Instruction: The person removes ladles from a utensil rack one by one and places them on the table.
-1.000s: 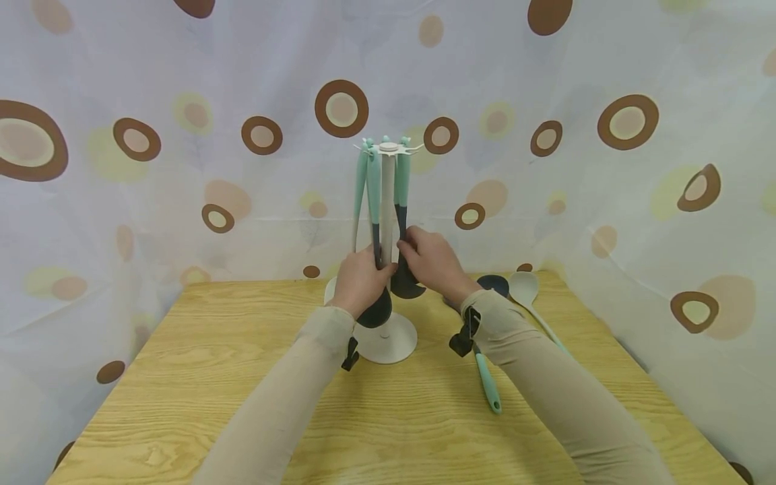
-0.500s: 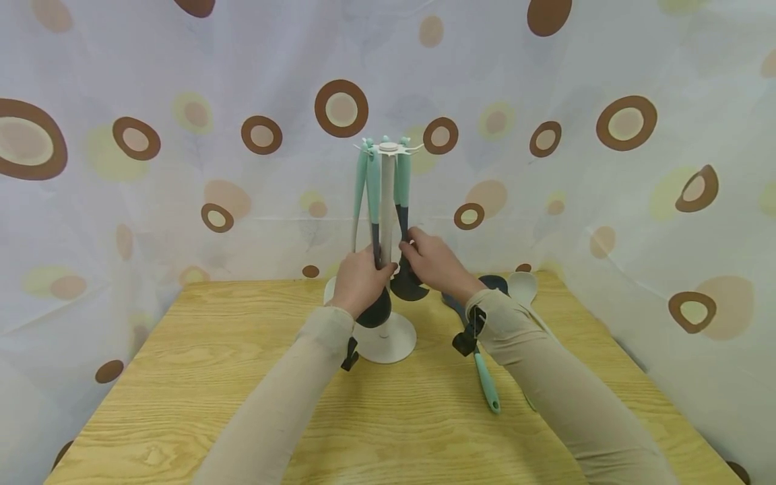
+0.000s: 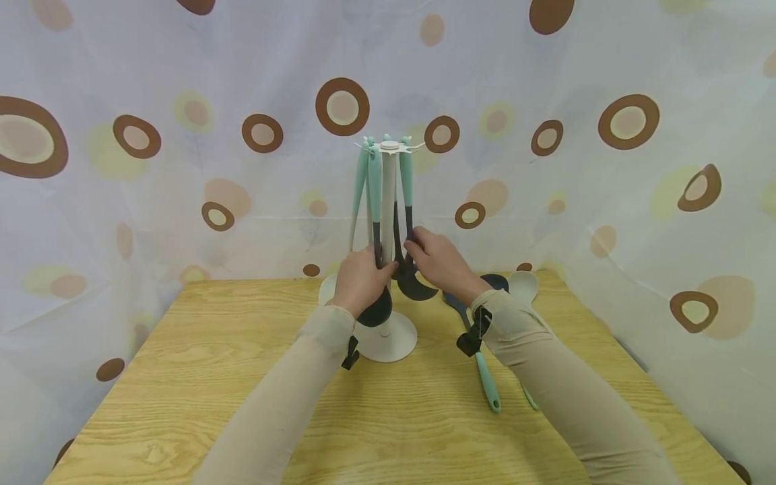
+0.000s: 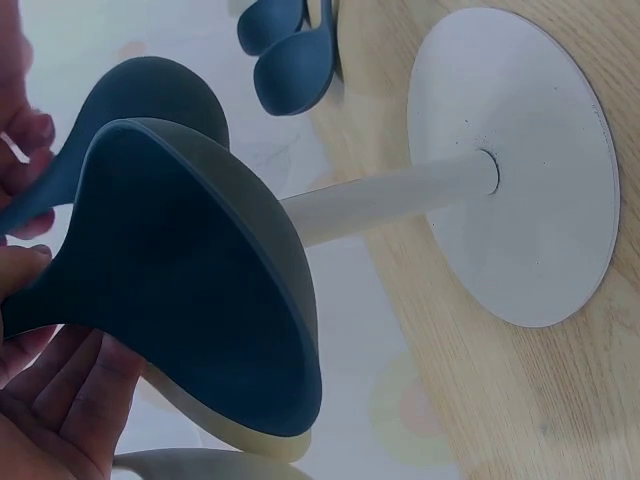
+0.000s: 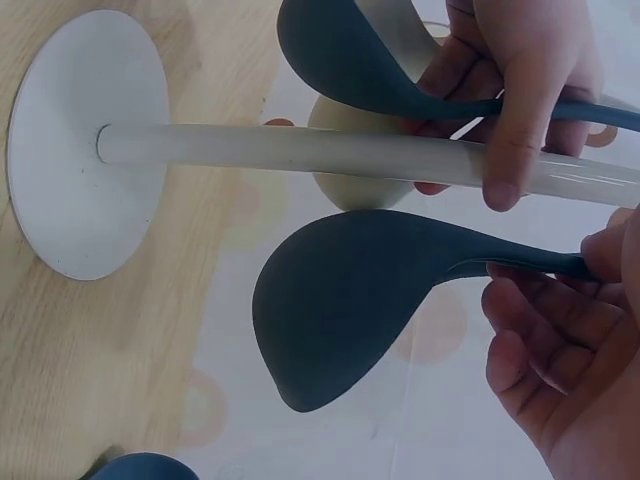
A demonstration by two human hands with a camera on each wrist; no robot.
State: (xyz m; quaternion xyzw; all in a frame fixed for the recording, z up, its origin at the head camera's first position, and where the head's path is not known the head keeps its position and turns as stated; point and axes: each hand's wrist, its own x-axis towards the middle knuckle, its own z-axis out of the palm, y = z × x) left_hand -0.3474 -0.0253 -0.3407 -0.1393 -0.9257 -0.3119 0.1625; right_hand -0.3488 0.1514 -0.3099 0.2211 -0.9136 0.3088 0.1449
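Observation:
A white utensil stand (image 3: 388, 343) with a round base and upright pole carries several hanging utensils with mint handles (image 3: 407, 178). In the head view, my left hand (image 3: 359, 279) grips the dark neck of a ladle (image 4: 200, 280), its thumb (image 5: 512, 165) lying across the pole. My right hand (image 3: 441, 263) pinches the dark shaft of another ladle (image 5: 340, 310), right of the pole. This ladle's handle top stays at the stand's hook ring (image 3: 389, 146), and its bowl leans out to the right. Pale utensil heads (image 5: 365, 175) hang behind the left hand.
On the wooden table (image 3: 242, 350) at right lie a dark utensil with a mint handle (image 3: 488, 384), a dark-headed utensil (image 3: 497, 283) and a pale spoon (image 3: 523, 286) partly under the right forearm. A patterned cloth (image 3: 273, 67) rises behind the table.
My right hand has shifted slightly right, swinging its ladle away from the pole; another dark shaft now shows separately beside it. The left hand stays in place.

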